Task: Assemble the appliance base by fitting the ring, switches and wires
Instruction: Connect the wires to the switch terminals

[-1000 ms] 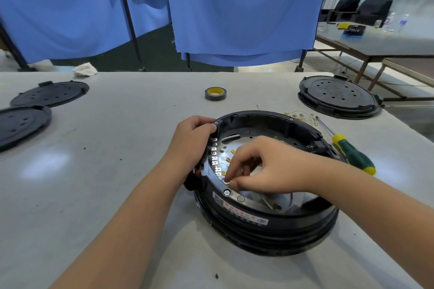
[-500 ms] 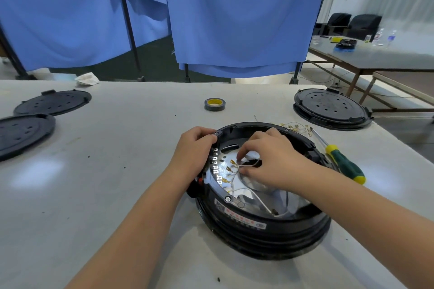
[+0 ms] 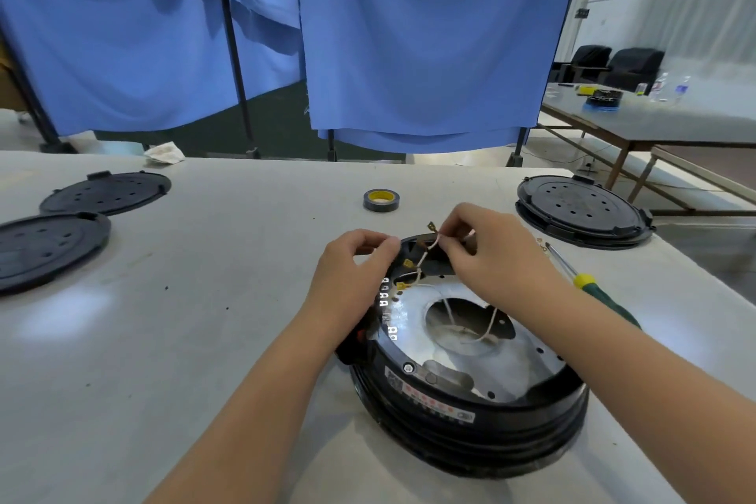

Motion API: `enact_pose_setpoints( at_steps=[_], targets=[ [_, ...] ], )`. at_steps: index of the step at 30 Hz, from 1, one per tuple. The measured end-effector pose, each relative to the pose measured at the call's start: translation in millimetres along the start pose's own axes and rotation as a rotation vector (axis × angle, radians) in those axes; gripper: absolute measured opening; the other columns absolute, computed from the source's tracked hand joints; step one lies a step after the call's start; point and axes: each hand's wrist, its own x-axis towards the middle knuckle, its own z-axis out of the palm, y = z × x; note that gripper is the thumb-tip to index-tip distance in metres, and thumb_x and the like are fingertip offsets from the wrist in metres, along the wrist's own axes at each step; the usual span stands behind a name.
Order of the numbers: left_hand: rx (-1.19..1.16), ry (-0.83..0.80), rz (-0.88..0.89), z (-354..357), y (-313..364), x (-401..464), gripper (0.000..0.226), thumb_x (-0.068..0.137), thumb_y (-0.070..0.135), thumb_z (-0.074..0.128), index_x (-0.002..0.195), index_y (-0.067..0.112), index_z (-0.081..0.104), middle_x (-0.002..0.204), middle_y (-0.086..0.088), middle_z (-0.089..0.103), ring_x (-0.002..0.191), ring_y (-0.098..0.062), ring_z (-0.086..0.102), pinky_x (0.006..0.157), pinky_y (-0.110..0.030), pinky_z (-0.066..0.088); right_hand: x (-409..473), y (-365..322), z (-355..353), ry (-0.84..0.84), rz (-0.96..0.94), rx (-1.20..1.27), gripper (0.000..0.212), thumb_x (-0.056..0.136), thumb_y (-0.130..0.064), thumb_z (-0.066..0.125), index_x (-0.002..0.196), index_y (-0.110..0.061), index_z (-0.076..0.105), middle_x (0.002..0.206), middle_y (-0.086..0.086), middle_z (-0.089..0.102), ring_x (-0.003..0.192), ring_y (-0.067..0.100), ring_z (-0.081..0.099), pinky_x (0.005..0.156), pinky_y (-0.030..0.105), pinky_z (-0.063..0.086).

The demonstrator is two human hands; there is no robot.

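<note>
Right hand point(image 3: 487, 254) now lifted above the base point(image 3: 470, 389), pinching the wires point(image 3: 425, 258); left hand point(image 3: 352, 270) curled, gripping its rim.

A tape roll point(image 3: 381, 200) and screwdriver point(image 3: 589, 286) lie on the table point(image 3: 204, 299).

Open table point(image 3: 229, 299) left of the base point(image 3: 470, 413); screwdriver point(image 3: 589, 286) just right, tape roll point(image 3: 381, 200) beyond.
</note>
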Motion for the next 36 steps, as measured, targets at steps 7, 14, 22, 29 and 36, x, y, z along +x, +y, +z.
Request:
enact_pose_setpoints(
  at_steps=[7,14,22,29,36],
  targets=[
    [0.143,-0.154,0.177,-1.2,13.3,-10.1,0.016,0.069,0.043,0.081,0.071,0.029,0.076,0.091,0.013,0.068,0.092,0.001,0.061,0.083,-0.02,0.049,-2.1,5.1,3.6,0.035,0.14,0.256,0.014,0.081,-0.018,0.064,0.07,-0.027,0.062,0.068,-0.009,0.065,0.062,0.004,0.062,0.058,0.018,0.047],
    [0.157,-0.13,0.217,1.5,16.7,-13.2,0.008,0.082,0.03,0.073,0.076,0.033,0.076,0.071,0.016,0.072,0.071,0.002,0.066,0.067,-0.015,0.051,-4.8,2.7,-1.0,-0.28,0.207,0.606,0.009,0.088,-0.014,0.063,0.093,-0.018,0.07,0.086,0.0,0.075,0.083,0.014,0.072,0.079,0.024,0.057],
    [0.105,-0.128,0.162,6.3,18.6,-16.1,0.016,0.081,0.028,0.074,0.067,0.033,0.072,0.063,0.016,0.069,0.059,0.004,0.063,0.055,-0.008,0.044,-2.3,-0.7,-4.2,-0.182,0.341,0.992,0.01,0.087,0.002,0.062,0.096,-0.001,0.066,0.08,0.015,0.073,0.072,0.022,0.071,0.071,0.028,0.06],
    [0.17,-0.261,0.077,4.1,22.0,-18.3,0.01,0.08,0.024,0.076,0.071,0.019,0.076,0.065,0.008,0.072,0.072,-0.013,0.068,0.074,-0.033,0.054,4.6,1.4,-3.1,-0.269,0.335,0.809,0.016,0.082,-0.007,0.072,0.096,-0.011,0.065,0.073,0.007,0.074,0.066,0.016,0.07,0.064,0.023,0.056],
    [0.081,-0.316,0.045,1.2,21.6,-16.9,0.006,0.077,0.023,0.079,0.072,0.021,0.077,0.065,0.007,0.073,0.061,-0.001,0.067,0.054,-0.01,0.045,28.2,-3.2,-14.6,-0.512,0.449,0.692,0.028,0.078,-0.008,0.077,0.101,-0.012,0.061,0.07,0.007,0.073,0.064,0.015,0.07,0.062,0.022,0.055]
  ],
)
